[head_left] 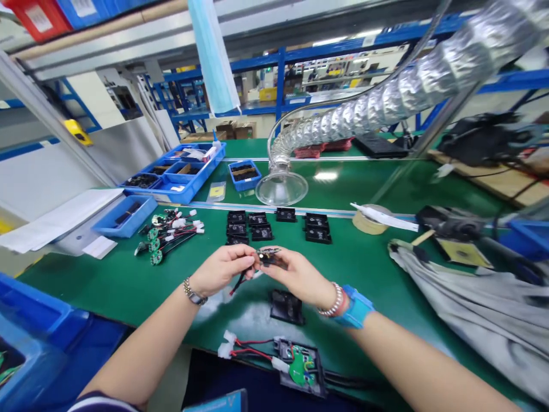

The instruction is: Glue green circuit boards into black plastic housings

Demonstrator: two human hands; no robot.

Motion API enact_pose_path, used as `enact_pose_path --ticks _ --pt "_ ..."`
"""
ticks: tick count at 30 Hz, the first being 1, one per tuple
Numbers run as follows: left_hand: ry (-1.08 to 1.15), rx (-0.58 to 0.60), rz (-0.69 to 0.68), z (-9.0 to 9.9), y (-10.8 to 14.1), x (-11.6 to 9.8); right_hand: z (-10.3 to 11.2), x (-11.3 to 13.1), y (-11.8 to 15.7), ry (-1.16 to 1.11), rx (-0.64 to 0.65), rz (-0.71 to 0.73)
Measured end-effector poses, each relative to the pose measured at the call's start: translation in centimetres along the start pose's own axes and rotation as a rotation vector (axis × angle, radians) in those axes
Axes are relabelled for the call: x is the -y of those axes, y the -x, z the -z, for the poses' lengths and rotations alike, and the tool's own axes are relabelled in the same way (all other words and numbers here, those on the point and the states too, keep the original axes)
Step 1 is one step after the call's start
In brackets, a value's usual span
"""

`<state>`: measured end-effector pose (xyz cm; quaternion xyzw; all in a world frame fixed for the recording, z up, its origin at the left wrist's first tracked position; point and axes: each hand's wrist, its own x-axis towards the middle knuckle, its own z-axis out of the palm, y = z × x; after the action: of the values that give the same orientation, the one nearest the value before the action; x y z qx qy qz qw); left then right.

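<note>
My right hand (302, 280) holds a small circuit board (267, 255), tilted edge-on, over the middle of the bench. My left hand (225, 268) is closed at the board's left edge, fingers pinched where its wires (238, 282) come off; the exact grip is hidden. Under my right hand lies a black plastic housing (286, 306). Nearer me, another black housing (318, 380) holds a green circuit board (300, 366), with red and black wires and white connectors (226, 349) on its left and black cables on its right.
Several black housings (261, 232) stand in groups beyond my hands. Wired circuit boards (159, 243) are piled at left, near blue trays (189, 186). A fume-duct hood (282, 187) hangs low over the bench. Tape (369, 222) and grey cloth (454, 303) lie at right.
</note>
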<state>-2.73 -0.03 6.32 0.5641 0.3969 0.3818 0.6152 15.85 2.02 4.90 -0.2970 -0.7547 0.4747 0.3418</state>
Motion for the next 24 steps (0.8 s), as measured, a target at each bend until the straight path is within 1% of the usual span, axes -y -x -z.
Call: enact_pose_path --ticks 2,3,5,6,8,10,12,14,17,21,24 --pt "-0.057 -0.001 0.007 -0.3 -0.2 -0.3 0.7 0.4 0.1 -0.055 0.012 -0.037" --pt "-0.123 -0.026 0.006 -0.1 -0.2 -0.5 1.4 0.6 0.5 -0.029 -0.004 -0.054" --pt "-0.338 -0.058 -0.03 0.3 0.2 -0.9 3.0 1.0 1.8 0.119 -0.006 -0.042" --pt "-0.466 -0.041 -0.057 0.5 0.4 -0.9 3.8 1.1 2.6 0.214 0.04 -0.017" --pt "-0.673 0.063 -0.082 0.3 0.7 -0.3 4.8 1.0 4.3 0.387 0.203 0.025" --pt "-0.761 0.174 -0.046 -0.5 0.9 1.1 5.0 0.4 6.0 0.505 0.34 -0.005" --pt "-0.766 0.222 0.01 -1.4 0.9 2.8 4.4 -0.7 7.3 0.608 0.383 -0.094" --pt "-0.745 0.231 0.052 -2.0 0.7 4.5 3.5 -1.8 8.2 0.712 0.377 -0.182" --pt "-0.714 0.232 0.116 -2.0 0.3 6.0 2.6 -3.2 8.4 0.822 0.361 -0.247" --pt "-0.656 0.194 0.214 -1.4 -0.1 6.2 2.6 -3.9 7.2 0.892 0.308 -0.224" --pt "-0.531 0.175 0.27 -1.3 -0.2 5.8 3.1 -4.0 6.7 0.848 0.214 -0.155"
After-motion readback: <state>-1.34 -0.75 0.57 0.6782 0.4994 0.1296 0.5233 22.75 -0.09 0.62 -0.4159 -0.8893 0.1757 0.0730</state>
